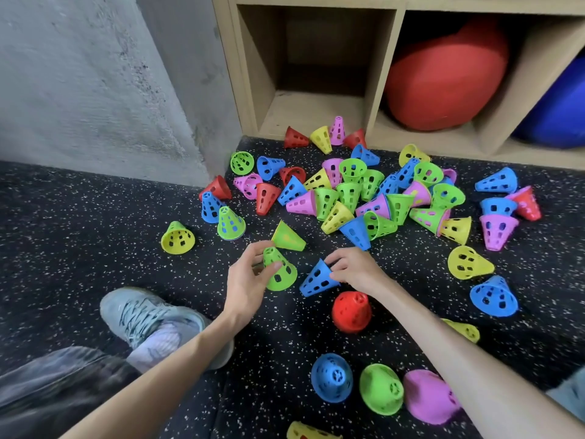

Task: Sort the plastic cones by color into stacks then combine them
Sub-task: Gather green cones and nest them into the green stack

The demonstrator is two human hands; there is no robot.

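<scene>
I see my left hand [250, 274] curled around a green cone [280, 270], thumb and fingers pinching its narrow top; the cone is smooth moulded plastic with square holes punched through its sloping wall. Just beyond that hand lies a yellow-green cone [288, 236] on its side, touching the green one's tip. My right hand [356, 267] grips a blue cone [318, 278] by its narrow end, fingers wrapped round it; the wide rim points down and toward the left hand, resting at the floor [79, 223]. That floor is black rubber, speckled with white flecks, slightly grainy.

Beyond both hands sprawls the heap of cones [364, 191], red, blue, green, yellow and pink, tumbled on their sides and partly nested. Nearer me than the right hand stands a red cone [351, 310], upright on its rim. Closer still sit three upright ones in a row: blue [331, 377], green [381, 388] and pink [427, 396], the pink partly behind my right forearm.

Left of the left hand, a yellow cone [178, 237] sits apart. Under the left forearm is a grey laced shoe [142, 315]. Far beyond the heap is a pale wooden shelf [389, 58] with square cubbies, one holding a round red ball [446, 77], another something blue. A rough grey concrete wall [88, 74] rises to the far left.
</scene>
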